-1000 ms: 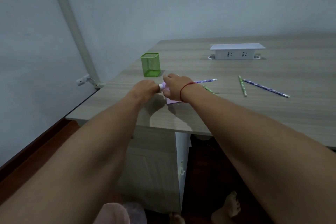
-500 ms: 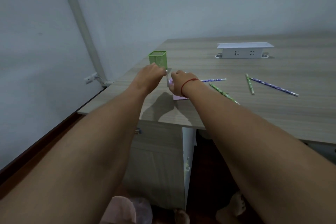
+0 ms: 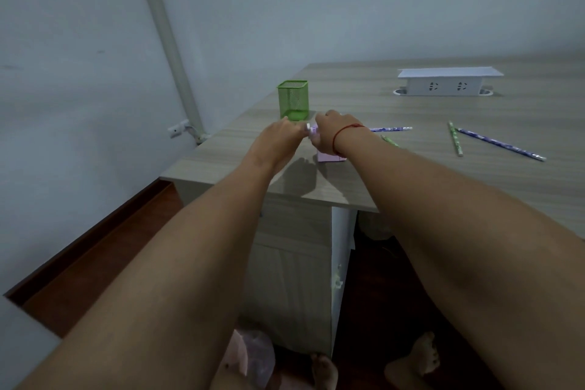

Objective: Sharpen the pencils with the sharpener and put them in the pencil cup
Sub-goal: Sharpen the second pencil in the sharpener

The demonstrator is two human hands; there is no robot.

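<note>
A lilac sharpener (image 3: 330,158) stands near the desk's front left corner. My right hand (image 3: 329,134), with a red string at the wrist, is clamped over its top and hides most of it. My left hand (image 3: 278,139) pinches the small crank handle (image 3: 307,127) on the sharpener's left side. A purple patterned pencil (image 3: 392,129) sticks out to the right from behind my right hand. The green mesh pencil cup (image 3: 293,100) stands just behind my hands; I see nothing in it.
Loose on the wooden desk (image 3: 411,174) lie a green pencil (image 3: 455,142), a long purple pencil (image 3: 500,144) and a green pencil (image 3: 390,141) partly hidden by my right arm. A white socket box (image 3: 446,82) stands at the back. The desk's left edge is close to my hands.
My left hand rose beside the sharpener and has come back down at the crank, a turning motion. My right hand stayed on the sharpener. The view shifted slightly.
</note>
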